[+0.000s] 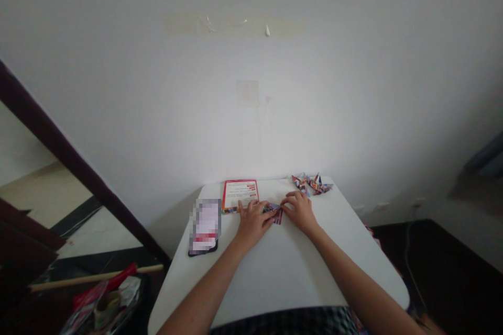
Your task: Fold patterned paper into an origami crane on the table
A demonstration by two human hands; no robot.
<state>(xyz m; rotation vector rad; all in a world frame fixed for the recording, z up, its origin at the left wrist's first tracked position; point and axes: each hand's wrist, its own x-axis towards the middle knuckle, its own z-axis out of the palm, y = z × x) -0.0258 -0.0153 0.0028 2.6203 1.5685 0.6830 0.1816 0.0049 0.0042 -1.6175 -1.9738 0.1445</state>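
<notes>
A small piece of folded, printed origami paper point(277, 216) lies on the white table between my hands. My left hand point(253, 218) holds it from the left, thumb on the paper, with its other fingers reaching over the lower edge of a printed card point(241, 193). On the other side, my right hand point(301, 210) pinches the paper's upper right part between thumb and fingertips. The fingers cover some of the folds. Just beyond my right hand sit folded origami figures point(314, 185) of patterned paper with pointed tips.
A phone point(205, 225) with a blurred screen lies on the left of the white table point(275, 277). The wall point(314, 89) rises behind the table. On the floor at left stands a bag-lined bin point(112, 301) with a wooden stick point(98, 277) near it.
</notes>
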